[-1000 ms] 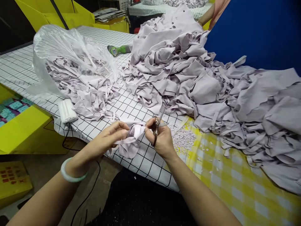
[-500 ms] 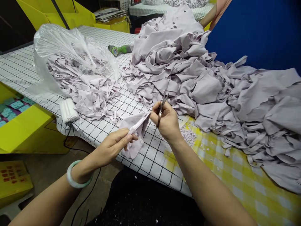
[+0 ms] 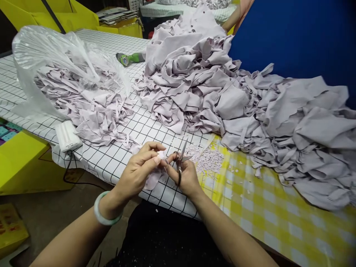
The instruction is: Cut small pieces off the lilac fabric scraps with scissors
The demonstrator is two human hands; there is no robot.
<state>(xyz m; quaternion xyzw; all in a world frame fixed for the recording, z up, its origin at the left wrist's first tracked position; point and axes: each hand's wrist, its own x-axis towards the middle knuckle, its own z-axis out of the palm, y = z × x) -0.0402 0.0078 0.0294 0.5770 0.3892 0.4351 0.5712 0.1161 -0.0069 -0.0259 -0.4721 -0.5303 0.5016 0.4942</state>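
Close to the table's front edge, my left hand (image 3: 141, 167) pinches a pale lilac fabric piece (image 3: 152, 180), partly hidden by the fingers. My right hand (image 3: 187, 176) is closed round a pair of scissors (image 3: 182, 157), its fingers through the handles. The blades point away from me and stand a little apart. My right fingertips meet the fabric beside my left thumb. Just beyond the scissors, tiny fabric snippets (image 3: 210, 158) are scattered over the cloth.
A big heap of lilac fabric pieces (image 3: 194, 81) spreads across the back and right. At left, a clear plastic bag (image 3: 41, 44) lies over more pieces (image 3: 97, 118), near a white power bank (image 3: 66, 136) with a cable. A green-handled tool (image 3: 135, 57) lies behind. Another person's arm (image 3: 233, 18) shows at the back.
My hands have come together; the right moved down and toward the left. The fabric strip, stretched between them before, is now bunched at the fingertips. The scissor blades look wider apart. The view shifted right.
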